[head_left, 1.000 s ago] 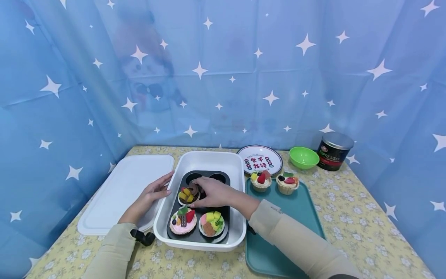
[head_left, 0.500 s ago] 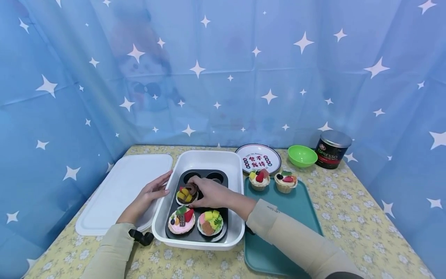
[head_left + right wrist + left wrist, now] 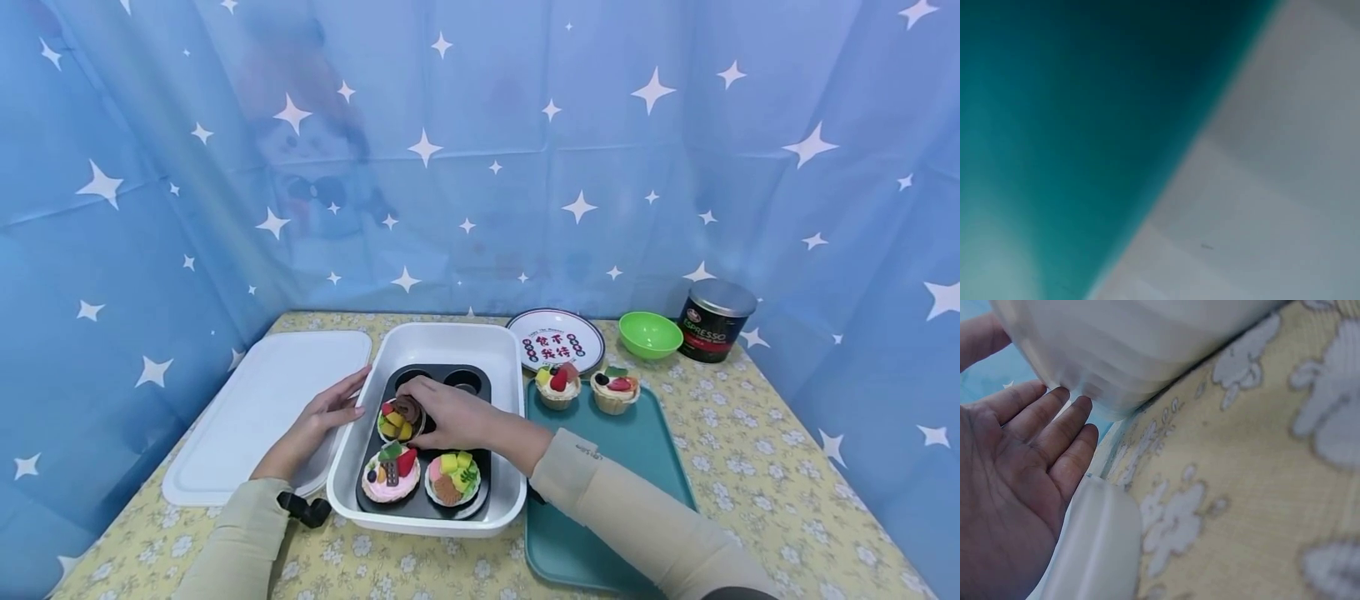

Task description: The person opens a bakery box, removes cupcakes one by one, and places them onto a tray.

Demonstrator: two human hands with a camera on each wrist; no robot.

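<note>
In the head view, my right hand [image 3: 453, 414] grips a cupcake [image 3: 398, 421] topped with chocolate swirl and yellow fruit pieces, at the middle-left cup of the dark muffin tin [image 3: 429, 446]. The thumb is on its near side and the fingers on its far side; the fingertips are partly hidden. A pink-cream cupcake [image 3: 391, 475] and a cupcake with green and yellow topping [image 3: 453, 479] sit in the two front cups. The tin lies inside a white box [image 3: 424, 527]. My left hand [image 3: 321, 423] has its fingers extended against the box's left wall, also seen in the left wrist view.
A white lid [image 3: 262, 408] lies left of the box. On the right, a teal tray [image 3: 600, 500] bears two cupcakes [image 3: 615, 393] at its far end. Behind stand a plate [image 3: 557, 323], a green bowl [image 3: 651, 335] and an espresso tin [image 3: 716, 321].
My right hand has shifted slightly left and the cupcake in it has turned, its yellow pieces now nearer me. The left hand stays on the box's side.
</note>
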